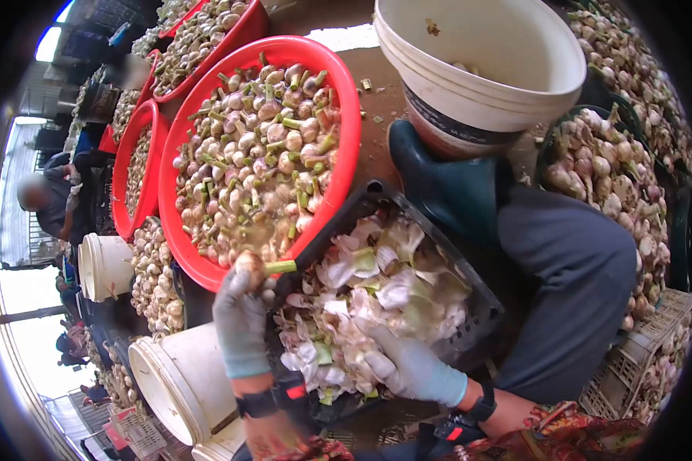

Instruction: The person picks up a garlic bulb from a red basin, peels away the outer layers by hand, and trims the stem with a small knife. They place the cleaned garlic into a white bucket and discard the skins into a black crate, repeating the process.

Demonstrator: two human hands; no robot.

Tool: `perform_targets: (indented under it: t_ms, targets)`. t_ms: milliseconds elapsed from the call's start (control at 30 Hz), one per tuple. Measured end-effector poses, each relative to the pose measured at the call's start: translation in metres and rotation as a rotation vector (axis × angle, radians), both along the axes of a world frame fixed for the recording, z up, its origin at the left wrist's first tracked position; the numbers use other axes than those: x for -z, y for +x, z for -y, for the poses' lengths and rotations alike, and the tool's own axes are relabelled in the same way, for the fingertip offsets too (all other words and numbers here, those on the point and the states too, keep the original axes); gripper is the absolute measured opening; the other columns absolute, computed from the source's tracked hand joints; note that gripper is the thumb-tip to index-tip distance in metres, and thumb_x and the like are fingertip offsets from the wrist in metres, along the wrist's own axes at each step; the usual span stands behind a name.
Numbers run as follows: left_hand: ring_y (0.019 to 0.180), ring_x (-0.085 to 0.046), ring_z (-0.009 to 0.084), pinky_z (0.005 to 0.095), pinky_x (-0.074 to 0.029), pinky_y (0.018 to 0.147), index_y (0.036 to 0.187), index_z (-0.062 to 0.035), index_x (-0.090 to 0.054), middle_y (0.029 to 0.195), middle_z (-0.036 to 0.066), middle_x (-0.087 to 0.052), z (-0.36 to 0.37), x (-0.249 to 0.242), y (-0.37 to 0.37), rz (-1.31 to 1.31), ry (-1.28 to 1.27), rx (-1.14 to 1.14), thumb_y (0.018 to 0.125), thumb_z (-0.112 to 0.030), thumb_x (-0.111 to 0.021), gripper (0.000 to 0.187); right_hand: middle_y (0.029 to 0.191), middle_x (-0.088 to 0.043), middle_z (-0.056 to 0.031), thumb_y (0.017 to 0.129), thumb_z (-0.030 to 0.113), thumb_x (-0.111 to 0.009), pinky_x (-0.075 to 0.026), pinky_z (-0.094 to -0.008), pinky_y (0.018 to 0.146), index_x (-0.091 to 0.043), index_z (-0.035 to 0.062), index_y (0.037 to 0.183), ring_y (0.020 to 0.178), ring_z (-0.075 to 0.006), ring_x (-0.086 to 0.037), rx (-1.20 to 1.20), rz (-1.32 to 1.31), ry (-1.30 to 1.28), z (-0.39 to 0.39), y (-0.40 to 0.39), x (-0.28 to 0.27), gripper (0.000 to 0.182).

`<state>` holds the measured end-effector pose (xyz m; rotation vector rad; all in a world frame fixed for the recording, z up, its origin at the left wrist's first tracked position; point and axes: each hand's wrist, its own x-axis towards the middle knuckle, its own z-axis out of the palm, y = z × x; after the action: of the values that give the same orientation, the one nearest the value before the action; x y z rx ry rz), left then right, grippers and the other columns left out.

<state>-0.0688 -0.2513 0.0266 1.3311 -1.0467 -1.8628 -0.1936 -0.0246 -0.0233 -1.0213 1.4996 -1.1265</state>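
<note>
Red floral-patterned sleeves (577, 438) lay nearest the camera. The grey-gloved left hand (237, 315) grasped a pale garlic bulb with a green stem (250, 265) at the lower rim of a round red plastic basin (351, 146). The grey-gloved right hand (419, 370) rested on papery skins (392, 296) in a black plastic crate (473, 338); its grip couldn't be told. Judging by that heap, much was done, though one bulb remained in hand. Lettering on the white bucket's black band (457, 127) was illegible.
</note>
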Motion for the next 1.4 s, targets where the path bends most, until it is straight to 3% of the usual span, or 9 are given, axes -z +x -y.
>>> perform_targets:
  t_ms: [167,333,400,533,733,800,933,1333,1400]
  targets:
    - [0.092,-0.061,0.0247,0.0332,-0.056,0.074,0.115,0.0010,-0.052,0.104,0.012,-0.060,-0.143,0.028,0.033,-0.241,0.148,-0.208,0.087,-0.012,-0.061,0.033,0.070,-0.061,-0.0216,0.093,0.035,-0.047,-0.047,-0.0495,0.059,-0.037,0.0143,0.134,0.064,-0.0407,-0.060,-0.073,-0.192,-0.017,-0.015,0.001,-0.010,0.046]
    - [0.087,-0.062,0.0235,0.0360,-0.053,0.074,0.112,0.0005,-0.053,0.101,0.012,-0.062,-0.204,0.030,0.044,-0.305,0.082,-0.199,0.088,-0.010,-0.058,0.027,0.079,-0.064,-0.0203,0.093,0.034,-0.044,-0.047,-0.0491,0.065,-0.042,0.0160,0.131,0.074,-0.0400,-0.062,-0.290,-0.225,-0.049,-0.027,0.026,0.003,0.042]
    - [0.082,-0.057,0.0134,0.0268,-0.049,0.069,0.100,-0.0015,-0.056,0.092,0.003,-0.058,-0.210,0.034,0.049,-0.126,0.093,-0.316,0.087,-0.017,-0.061,0.021,0.078,-0.064,-0.0201,0.093,0.033,-0.045,-0.047,-0.0499,0.065,-0.041,0.0163,0.131,0.073,-0.0404,-0.062,-0.328,-0.217,-0.048,-0.028,0.031,0.006,0.042]
    - [0.085,-0.060,0.0146,0.0258,-0.050,0.070,0.105,0.0025,-0.058,0.096,0.008,-0.061,-0.220,0.020,0.045,-0.077,0.006,-0.287,0.086,-0.014,-0.063,0.026,0.082,-0.064,-0.0205,0.094,0.031,-0.045,-0.047,-0.0503,0.065,-0.042,0.0178,0.132,0.073,-0.0412,-0.061,-0.332,-0.230,-0.032,-0.032,0.037,0.005,0.040]
    - [0.085,-0.061,0.0168,0.0279,-0.051,0.072,0.106,0.0024,-0.058,0.096,0.008,-0.061,-0.223,0.020,0.059,-0.063,-0.001,-0.192,0.085,-0.016,-0.063,0.029,0.089,-0.063,-0.0214,0.094,0.030,-0.047,-0.049,-0.0400,0.075,-0.061,0.0035,0.103,0.085,-0.0361,-0.061,-0.110,0.265,-0.052,-0.032,0.037,0.021,0.031]
    - [0.084,-0.060,0.0167,0.0280,-0.051,0.071,0.104,-0.0006,-0.059,0.094,0.006,-0.061,-0.221,0.018,0.061,-0.125,0.158,-0.139,0.085,-0.016,-0.063,0.025,0.090,-0.064,-0.0198,0.092,0.034,-0.051,-0.049,-0.0411,0.075,-0.060,0.0022,0.100,0.087,-0.0360,-0.062,-0.392,0.005,0.116,-0.030,0.013,0.010,0.034]
    - [0.081,-0.059,0.0153,0.0285,-0.051,0.069,0.103,-0.0042,-0.058,0.088,0.004,-0.060,-0.222,0.024,0.060,-0.123,0.156,-0.178,0.086,-0.016,-0.063,0.021,0.099,-0.061,-0.0130,0.082,0.047,-0.062,-0.050,-0.0422,0.076,-0.061,0.0068,0.100,0.089,-0.0333,-0.062,-0.355,-0.512,-0.007,-0.039,0.008,-0.015,0.044]
    - [0.091,-0.061,0.0199,0.0333,-0.053,0.078,0.114,-0.0007,-0.056,0.105,0.011,-0.061,-0.219,0.012,0.060,-0.123,0.192,-0.085,0.083,-0.012,-0.063,0.034,0.089,-0.064,-0.0168,0.084,0.026,-0.060,-0.049,-0.0407,0.073,-0.062,0.0057,0.097,0.082,-0.0362,-0.061,-0.374,-0.099,0.104,-0.025,0.008,0.003,0.025]
    - [0.097,-0.059,0.0190,0.0333,-0.050,0.082,0.115,0.0006,-0.057,0.109,0.012,-0.060,-0.220,0.006,0.053,-0.205,0.108,-0.056,0.084,-0.017,-0.065,0.037,0.088,-0.064,-0.0200,0.086,0.023,-0.060,-0.048,-0.0406,0.073,-0.061,0.0015,0.096,0.082,-0.0361,-0.062,-0.187,0.257,-0.010,-0.025,0.014,0.017,0.024]
